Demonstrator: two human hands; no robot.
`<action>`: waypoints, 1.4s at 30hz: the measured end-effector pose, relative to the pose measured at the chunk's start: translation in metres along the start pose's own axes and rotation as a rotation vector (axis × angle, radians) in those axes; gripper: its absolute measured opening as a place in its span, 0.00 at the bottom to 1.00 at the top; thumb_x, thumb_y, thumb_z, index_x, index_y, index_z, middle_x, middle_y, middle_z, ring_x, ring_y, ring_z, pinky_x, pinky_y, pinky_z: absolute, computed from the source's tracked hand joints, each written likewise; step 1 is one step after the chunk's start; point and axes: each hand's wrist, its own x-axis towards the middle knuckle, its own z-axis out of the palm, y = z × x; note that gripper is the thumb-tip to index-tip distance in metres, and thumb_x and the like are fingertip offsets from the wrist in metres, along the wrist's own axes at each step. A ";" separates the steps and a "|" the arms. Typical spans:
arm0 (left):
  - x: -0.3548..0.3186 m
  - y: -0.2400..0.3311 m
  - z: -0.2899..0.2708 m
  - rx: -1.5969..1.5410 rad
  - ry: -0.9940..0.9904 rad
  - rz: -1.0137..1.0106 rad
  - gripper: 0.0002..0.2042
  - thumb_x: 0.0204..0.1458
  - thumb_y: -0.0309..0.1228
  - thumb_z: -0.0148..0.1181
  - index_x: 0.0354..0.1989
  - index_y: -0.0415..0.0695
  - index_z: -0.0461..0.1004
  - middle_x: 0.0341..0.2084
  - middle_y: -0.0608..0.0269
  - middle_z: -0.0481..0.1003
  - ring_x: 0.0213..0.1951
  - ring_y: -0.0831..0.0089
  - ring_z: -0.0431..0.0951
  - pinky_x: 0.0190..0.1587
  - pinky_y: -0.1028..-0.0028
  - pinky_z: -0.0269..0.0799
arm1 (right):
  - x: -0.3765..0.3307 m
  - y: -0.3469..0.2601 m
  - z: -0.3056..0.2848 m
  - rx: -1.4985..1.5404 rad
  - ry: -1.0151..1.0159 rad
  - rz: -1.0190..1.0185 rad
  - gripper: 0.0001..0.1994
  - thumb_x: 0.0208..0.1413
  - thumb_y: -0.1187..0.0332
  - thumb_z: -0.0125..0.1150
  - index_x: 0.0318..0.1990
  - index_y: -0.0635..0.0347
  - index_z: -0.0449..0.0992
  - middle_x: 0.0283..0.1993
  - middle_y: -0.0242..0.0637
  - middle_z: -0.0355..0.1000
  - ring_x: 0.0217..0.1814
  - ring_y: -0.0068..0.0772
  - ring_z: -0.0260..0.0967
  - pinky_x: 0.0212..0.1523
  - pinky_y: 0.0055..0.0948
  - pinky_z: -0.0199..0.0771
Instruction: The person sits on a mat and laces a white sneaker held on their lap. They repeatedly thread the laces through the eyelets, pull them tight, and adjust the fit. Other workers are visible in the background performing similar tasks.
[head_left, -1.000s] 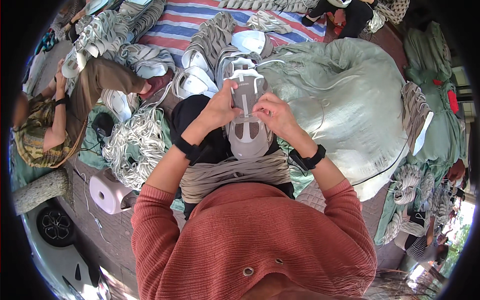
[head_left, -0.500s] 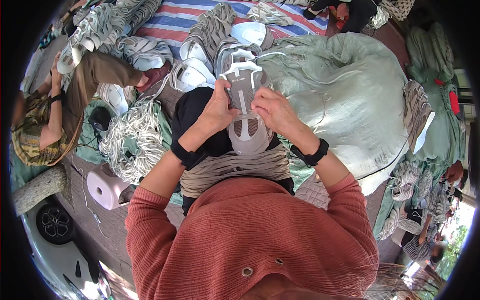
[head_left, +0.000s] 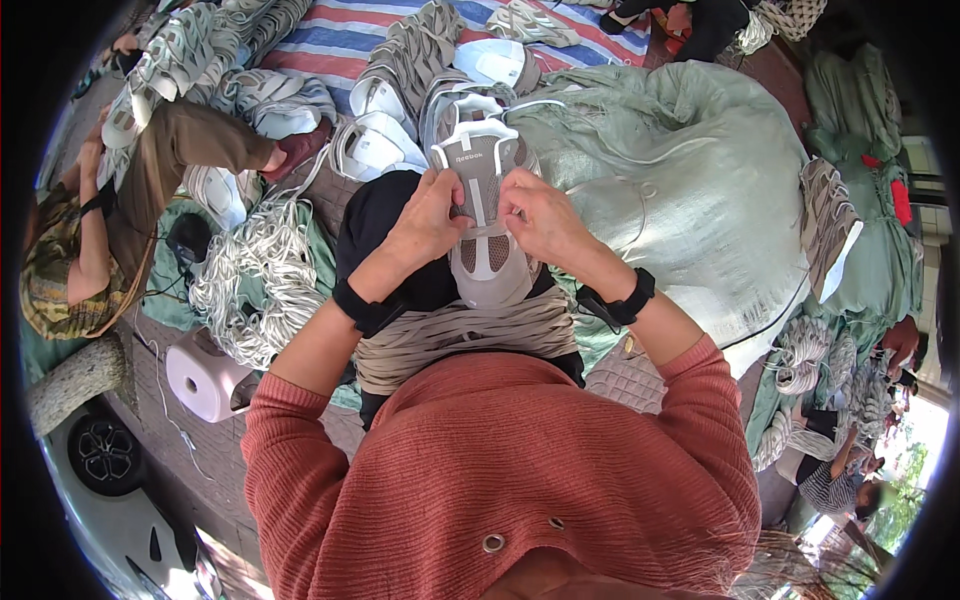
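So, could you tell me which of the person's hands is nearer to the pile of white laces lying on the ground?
Left. The left hand grips the grey sneaker on the side toward the pile of white laces; the right hand holds the sneaker's far side, farther away.

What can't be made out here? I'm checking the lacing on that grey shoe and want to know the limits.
Head view only:
- Fingertips of left hand and right hand: curled onto the grey shoe, hiding the eyelets beneath.
- Lace path: too small to follow.
- Shoe's heel end: hidden behind the beige bundle of laces on the lap.
- Shoe's sole: faces away.
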 end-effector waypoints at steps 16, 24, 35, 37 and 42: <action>-0.008 -0.013 0.000 0.071 0.027 0.262 0.09 0.44 0.19 0.63 0.32 0.40 0.69 0.36 0.52 0.67 0.36 0.50 0.74 0.38 0.60 0.72 | -0.001 -0.003 -0.006 0.055 0.019 0.000 0.06 0.49 0.78 0.61 0.35 0.61 0.74 0.40 0.37 0.64 0.40 0.38 0.68 0.39 0.32 0.70; -0.014 -0.006 0.011 0.097 0.078 0.184 0.06 0.45 0.22 0.63 0.29 0.38 0.71 0.35 0.52 0.67 0.35 0.48 0.76 0.36 0.58 0.72 | 0.004 -0.010 0.015 -0.045 -0.003 -0.057 0.03 0.50 0.79 0.57 0.32 0.64 0.72 0.37 0.41 0.62 0.39 0.45 0.67 0.38 0.37 0.69; -0.013 0.006 0.004 0.489 0.034 0.306 0.08 0.49 0.30 0.62 0.31 0.38 0.73 0.35 0.54 0.72 0.33 0.53 0.79 0.32 0.60 0.76 | 0.007 -0.016 -0.007 -0.377 -0.060 -0.242 0.02 0.49 0.77 0.57 0.30 0.60 0.73 0.37 0.38 0.64 0.40 0.43 0.68 0.40 0.40 0.67; -0.011 0.004 0.002 0.478 0.002 0.287 0.08 0.49 0.30 0.62 0.31 0.38 0.73 0.34 0.53 0.73 0.33 0.53 0.79 0.32 0.60 0.76 | 0.010 -0.016 -0.004 -0.371 -0.081 -0.259 0.01 0.47 0.77 0.57 0.28 0.60 0.73 0.35 0.36 0.65 0.40 0.42 0.68 0.40 0.41 0.66; -0.009 -0.003 0.007 0.411 0.027 0.310 0.08 0.48 0.29 0.62 0.30 0.37 0.73 0.32 0.51 0.73 0.31 0.53 0.79 0.30 0.61 0.76 | 0.016 -0.010 0.006 -0.231 -0.116 -0.152 0.01 0.44 0.77 0.57 0.24 0.61 0.72 0.31 0.35 0.64 0.38 0.43 0.68 0.39 0.41 0.65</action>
